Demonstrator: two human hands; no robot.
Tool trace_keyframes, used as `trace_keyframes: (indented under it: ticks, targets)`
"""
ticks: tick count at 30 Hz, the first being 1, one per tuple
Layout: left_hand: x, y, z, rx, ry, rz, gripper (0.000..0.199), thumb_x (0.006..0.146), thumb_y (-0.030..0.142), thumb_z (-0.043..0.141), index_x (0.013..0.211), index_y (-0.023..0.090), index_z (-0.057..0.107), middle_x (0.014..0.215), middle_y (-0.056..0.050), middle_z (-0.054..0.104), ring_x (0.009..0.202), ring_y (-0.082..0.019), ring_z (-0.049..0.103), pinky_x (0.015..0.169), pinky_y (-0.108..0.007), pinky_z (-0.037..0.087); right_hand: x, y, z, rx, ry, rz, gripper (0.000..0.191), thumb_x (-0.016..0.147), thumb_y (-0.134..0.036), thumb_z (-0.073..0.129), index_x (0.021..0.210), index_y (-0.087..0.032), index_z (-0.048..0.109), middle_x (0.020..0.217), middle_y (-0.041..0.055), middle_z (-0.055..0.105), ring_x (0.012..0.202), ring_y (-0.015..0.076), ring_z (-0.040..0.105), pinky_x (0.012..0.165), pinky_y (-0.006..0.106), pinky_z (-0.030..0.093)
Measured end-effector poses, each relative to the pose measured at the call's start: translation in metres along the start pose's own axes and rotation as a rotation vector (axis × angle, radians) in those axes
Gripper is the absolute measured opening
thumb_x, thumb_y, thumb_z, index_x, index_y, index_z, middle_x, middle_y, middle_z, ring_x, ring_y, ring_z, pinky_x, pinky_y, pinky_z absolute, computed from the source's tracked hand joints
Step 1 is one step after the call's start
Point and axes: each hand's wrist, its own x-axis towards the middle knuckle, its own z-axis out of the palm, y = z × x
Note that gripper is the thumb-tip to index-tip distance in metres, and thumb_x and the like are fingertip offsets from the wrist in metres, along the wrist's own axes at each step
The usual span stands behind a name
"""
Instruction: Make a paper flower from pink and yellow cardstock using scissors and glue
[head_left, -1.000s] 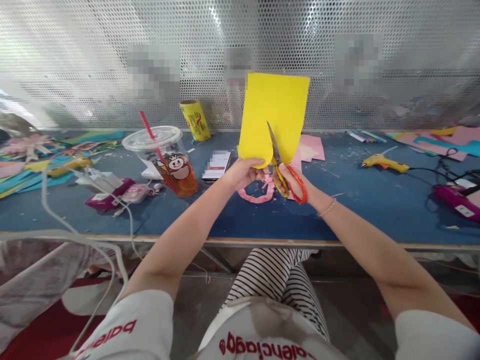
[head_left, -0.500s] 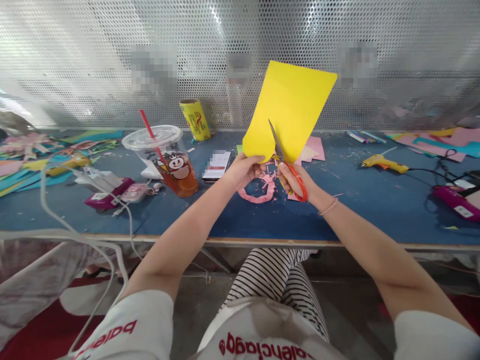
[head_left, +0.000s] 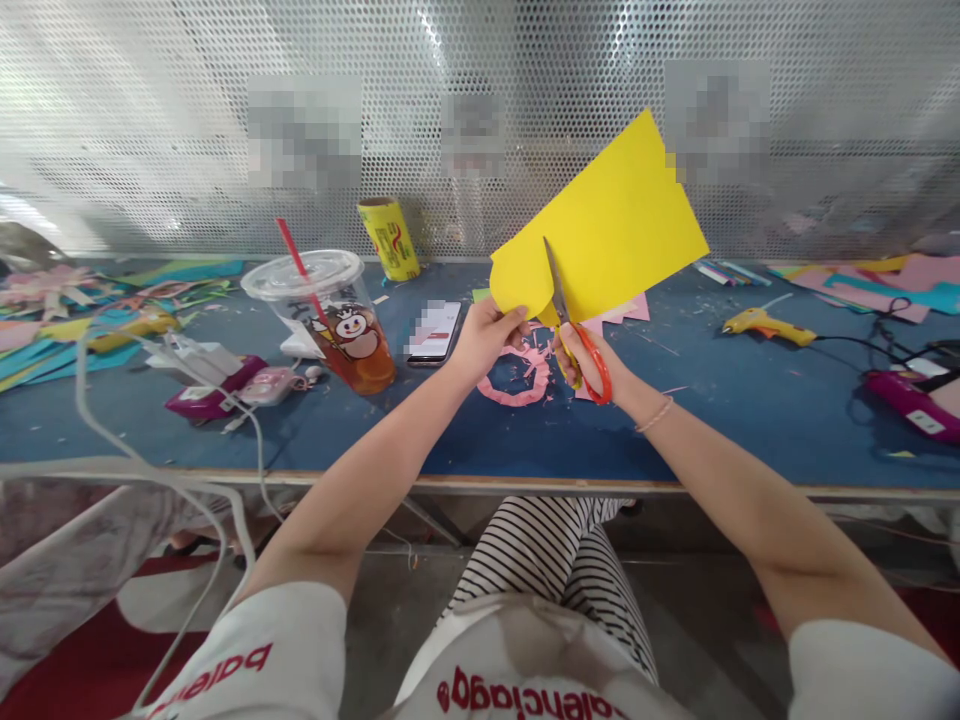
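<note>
A large yellow sheet of paper [head_left: 622, 220] is held up above the table, its lower left end rounded. My left hand [head_left: 491, 343] pinches that rounded end between thumb and fingers. Around the handles of the red-handled scissors [head_left: 598, 370] my right hand [head_left: 581, 360] is closed, and the blades point up and lie across the sheet, just right of the rounded part. Beneath both hands a pink paper ring [head_left: 517, 397] and small pink scraps rest on the blue table [head_left: 465, 430].
A drink cup [head_left: 356, 335] with a red straw, a phone [head_left: 435, 332] and a yellow roll [head_left: 390, 240] stand or lie left of centre. White cables cross the left side. At right are a yellow glue gun [head_left: 772, 326] and a purple power strip [head_left: 911, 405].
The yellow sheet has turned clockwise, its far end swinging right and down. My left hand has shifted slightly with the rounded end; my right hand has hardly moved.
</note>
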Motion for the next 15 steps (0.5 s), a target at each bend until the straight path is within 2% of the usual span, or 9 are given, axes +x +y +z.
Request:
trace_keyframes:
  ticks: [5, 8, 13, 15]
  targets:
    - [-0.002, 0.006, 0.003, -0.093, 0.02, -0.065, 0.021, 0.07, 0.023, 0.071, 0.067, 0.013, 0.053, 0.05, 0.004, 0.056, 0.036, -0.003, 0.042, 0.042, -0.02, 0.039, 0.002, 0.003, 0.002, -0.064, 0.066, 0.021, 0.051, 0.074, -0.073, 0.051, 0.079, -0.023, 0.044, 0.053, -0.0067, 0.041, 0.036, 0.0075, 0.039, 0.032, 0.022, 0.034]
    - [-0.003, 0.008, 0.003, -0.153, 0.025, -0.099, 0.021, 0.068, 0.02, 0.071, 0.064, 0.013, 0.052, 0.049, 0.004, 0.055, 0.035, -0.002, 0.04, 0.041, -0.019, 0.037, 0.005, 0.008, 0.0, -0.054, 0.063, 0.029, 0.049, 0.076, -0.071, 0.05, 0.078, -0.023, 0.044, 0.051, -0.0065, 0.04, 0.036, 0.008, 0.038, 0.031, 0.022, 0.032]
    - [-0.003, 0.009, 0.001, -0.136, -0.067, -0.136, 0.025, 0.064, 0.021, 0.074, 0.058, 0.013, 0.051, 0.045, 0.004, 0.051, 0.035, -0.002, 0.036, 0.039, -0.019, 0.032, 0.01, 0.011, -0.006, 0.013, -0.002, 0.0, 0.049, 0.074, -0.071, 0.054, 0.074, -0.023, 0.043, 0.051, -0.0072, 0.036, 0.037, 0.0067, 0.035, 0.035, 0.022, 0.034]
    - [-0.002, 0.012, -0.001, -0.111, -0.081, -0.152, 0.025, 0.064, 0.019, 0.073, 0.057, 0.013, 0.05, 0.044, 0.004, 0.05, 0.035, -0.001, 0.034, 0.038, -0.018, 0.029, 0.012, 0.011, -0.009, -0.001, 0.013, 0.015, 0.049, 0.074, -0.07, 0.055, 0.073, -0.023, 0.042, 0.05, -0.0072, 0.036, 0.037, 0.0065, 0.034, 0.034, 0.021, 0.033]
